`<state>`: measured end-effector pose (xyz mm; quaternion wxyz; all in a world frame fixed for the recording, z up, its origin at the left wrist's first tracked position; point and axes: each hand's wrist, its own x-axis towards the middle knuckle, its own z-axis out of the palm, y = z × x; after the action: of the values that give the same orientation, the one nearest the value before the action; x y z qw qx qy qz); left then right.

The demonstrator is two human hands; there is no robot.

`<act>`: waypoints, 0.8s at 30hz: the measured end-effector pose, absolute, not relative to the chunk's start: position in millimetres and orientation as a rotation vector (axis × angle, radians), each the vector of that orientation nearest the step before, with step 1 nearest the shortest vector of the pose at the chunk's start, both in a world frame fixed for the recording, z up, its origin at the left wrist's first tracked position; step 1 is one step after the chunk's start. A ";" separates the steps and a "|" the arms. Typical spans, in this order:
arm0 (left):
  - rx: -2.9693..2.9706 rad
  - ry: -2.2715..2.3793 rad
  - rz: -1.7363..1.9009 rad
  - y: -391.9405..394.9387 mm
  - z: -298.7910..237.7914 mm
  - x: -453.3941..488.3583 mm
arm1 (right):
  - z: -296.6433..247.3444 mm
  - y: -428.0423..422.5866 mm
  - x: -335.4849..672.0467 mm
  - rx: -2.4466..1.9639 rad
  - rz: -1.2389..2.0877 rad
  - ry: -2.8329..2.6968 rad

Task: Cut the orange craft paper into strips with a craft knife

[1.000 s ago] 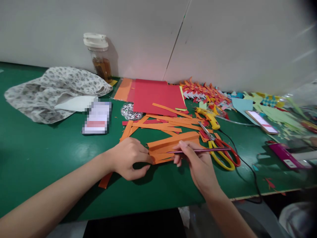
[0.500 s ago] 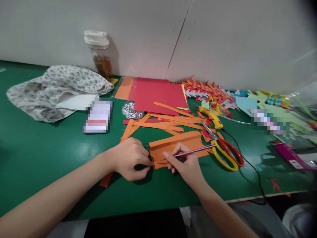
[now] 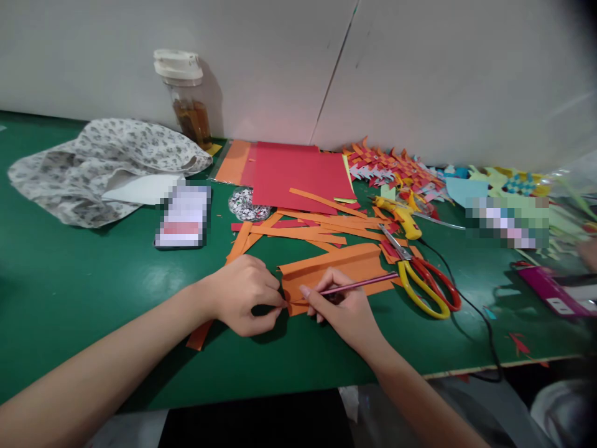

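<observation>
A creased piece of orange paper (image 3: 336,264) lies on the green table in front of me. My left hand (image 3: 249,295) pinches its lower left corner between thumb and forefinger. My right hand (image 3: 342,302) grips a thin pink pencil (image 3: 361,284), slanted up to the right, and rests on the paper near that same corner. The pencil's tip is hidden by my fingers. Just right of the paper lie scissors (image 3: 422,289) with one yellow and one red handle. Behind it are loose orange paper strips (image 3: 298,233).
Red paper sheets (image 3: 298,174), a yellow glue gun (image 3: 401,218) with a black cord, and woven paper pieces (image 3: 392,165) lie behind. To the left are a phone (image 3: 184,218), a patterned cloth (image 3: 125,149) and a tea bottle (image 3: 186,106). A purple object (image 3: 550,292) lies right.
My right hand and the pencil have shifted slightly left along the paper, towards my left hand. My left hand keeps its pinch on the corner. A blurred hand shows at the far right edge.
</observation>
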<state>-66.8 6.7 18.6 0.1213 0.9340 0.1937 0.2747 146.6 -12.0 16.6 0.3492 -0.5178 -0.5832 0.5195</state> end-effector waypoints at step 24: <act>2.695 0.622 0.711 6.4 14.2 -67.2 | 17.3 -12.4 146.7 -1.367 1.220 -1.570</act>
<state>-67.2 6.4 14.2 0.1423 0.9341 0.2157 0.2464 146.7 -12.4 17.3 0.3562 -0.5294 -0.6081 0.4722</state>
